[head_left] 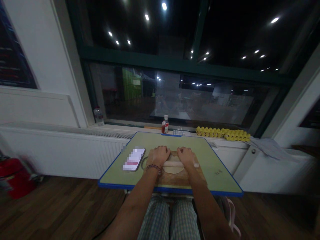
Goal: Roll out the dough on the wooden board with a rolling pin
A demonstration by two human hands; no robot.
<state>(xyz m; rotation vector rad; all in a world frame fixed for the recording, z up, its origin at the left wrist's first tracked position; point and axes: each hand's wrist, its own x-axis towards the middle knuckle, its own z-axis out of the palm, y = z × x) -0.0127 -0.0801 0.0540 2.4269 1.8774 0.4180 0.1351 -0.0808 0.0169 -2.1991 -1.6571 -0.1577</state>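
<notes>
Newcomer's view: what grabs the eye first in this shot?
At centre, the left hand and right hand rest on a wooden rolling pin above pale flattened dough, on a wooden board atop a green, blue-edged board. Beyond, a yellow egg tray sits on the sill at right, below a large dark window.

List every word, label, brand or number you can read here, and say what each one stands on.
Nothing here can be read.
Label on the red-filled bottle: too small to read.
Phone screen: blurred out.
Dark marks on the green board: too small to read.
Wall poster: too dark and blurred.
</notes>
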